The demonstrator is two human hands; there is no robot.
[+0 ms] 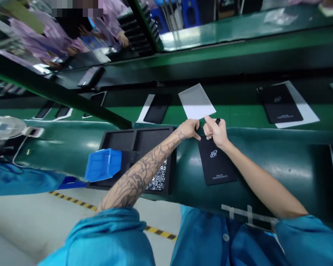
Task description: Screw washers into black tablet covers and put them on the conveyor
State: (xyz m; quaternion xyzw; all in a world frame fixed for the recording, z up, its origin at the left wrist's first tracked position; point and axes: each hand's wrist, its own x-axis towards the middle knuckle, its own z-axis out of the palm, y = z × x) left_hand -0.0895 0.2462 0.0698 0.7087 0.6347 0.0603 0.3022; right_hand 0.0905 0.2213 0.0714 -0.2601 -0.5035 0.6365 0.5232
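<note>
A black tablet (218,164) lies on the green bench, its back with a white logo facing up. My left hand (190,129) is at its upper left corner, with the thumb tip on or just above that corner and the fingers curled in. Beside it, my right hand (217,132) is closed over the top edge, thumb bent upward and a black ring on one finger. Whatever either hand pinches is hidden or too small to name. Left of the tablet, a black compartment tray (172,166) holds many small shiny metal parts (158,179), partly behind my left forearm.
A blue bin (104,165) rests on the tray's left side. Beyond the bench edge, a green belt (238,116) carries a white sheet (197,101), a dark tablet (157,108) and another tablet (280,103) on paper. A green post (100,114) slants across the left. Co-workers sit opposite.
</note>
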